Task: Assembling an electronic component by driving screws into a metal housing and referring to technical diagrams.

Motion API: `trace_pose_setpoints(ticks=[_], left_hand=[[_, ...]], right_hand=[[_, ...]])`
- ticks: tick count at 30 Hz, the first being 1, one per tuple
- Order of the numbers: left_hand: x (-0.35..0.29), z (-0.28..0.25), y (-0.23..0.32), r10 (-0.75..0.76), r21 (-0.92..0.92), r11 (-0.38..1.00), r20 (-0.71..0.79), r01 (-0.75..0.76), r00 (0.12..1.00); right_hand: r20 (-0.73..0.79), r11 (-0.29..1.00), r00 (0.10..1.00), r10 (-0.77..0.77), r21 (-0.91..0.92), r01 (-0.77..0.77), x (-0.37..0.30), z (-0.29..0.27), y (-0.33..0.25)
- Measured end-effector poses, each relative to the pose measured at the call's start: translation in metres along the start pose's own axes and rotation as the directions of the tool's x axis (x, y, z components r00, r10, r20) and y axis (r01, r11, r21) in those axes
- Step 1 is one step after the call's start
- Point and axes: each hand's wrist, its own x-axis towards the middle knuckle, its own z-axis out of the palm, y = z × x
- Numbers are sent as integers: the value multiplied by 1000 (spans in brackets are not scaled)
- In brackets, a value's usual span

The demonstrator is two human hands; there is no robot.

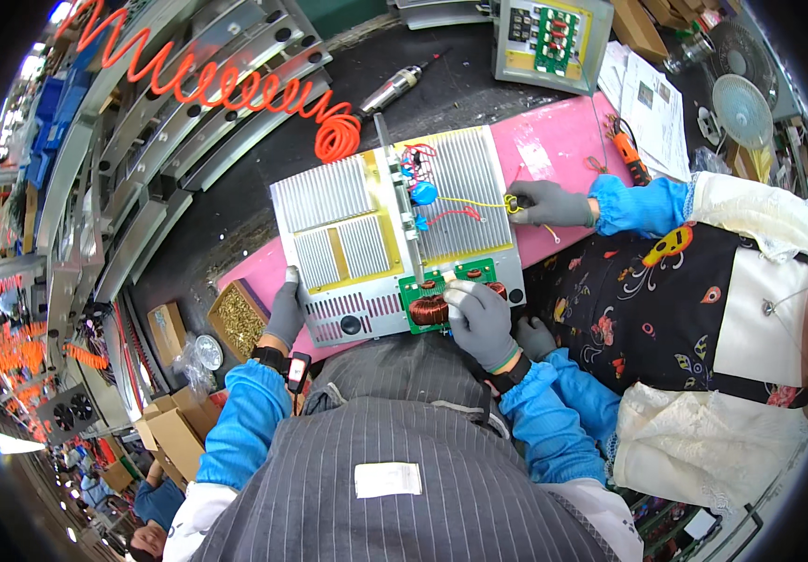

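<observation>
A flat metal housing with finned heat sinks (pixel 465 183) lies in front of me, tilted, on a pink sheet. My left hand (pixel 284 311), in a grey glove, grips its left edge, thumb on top. On its near right corner sits a green circuit board with copper coils (pixel 429 310). My right hand (pixel 482 323), also gloved, is closed over this board, its fingertips by a small pale part; the palm side is hidden. Red wires and blue round components (pixel 423 193) stand beside the metal divider. A co-worker's gloved hand (pixel 554 203) holds a yellow wire (pixel 474 201) at the right.
The co-worker's other hand (pixel 536 338) is close to my right wrist. A box of small brass-coloured fasteners (pixel 238 319) stands left. Beyond lie a screwdriver (pixel 393 91) with a coiled orange hose (pixel 337 133), stacked metal profiles (pixel 146 220), another housing (pixel 554 42) and orange-handled pliers (pixel 627 152).
</observation>
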Motion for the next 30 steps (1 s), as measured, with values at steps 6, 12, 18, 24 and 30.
trace_pose_setpoints(ticks=[6, 12, 18, 24, 30], left_hand=[[-1, -6, 0, -27, -22, 999, 2, 27, 1000], [2, -5, -1, -55, -116, 992, 25, 57, 998], [5, -13, -6, -63, -121, 990, 69, 71, 996], [0, -5, 1, -77, -65, 995, 64, 81, 995], [-5, -3, 0, -42, -113, 993, 42, 46, 998]], right_hand=[[19, 999, 1000, 17, 44, -18, 7, -3, -10], [12, 999, 999, 33, 19, -33, 7, -4, -10], [36, 999, 999, 31, 38, -32, 14, -9, -17], [11, 999, 1000, 26, 21, -26, 18, -18, -20], [18, 1000, 1000, 12, 24, -13, 19, -24, -30]])
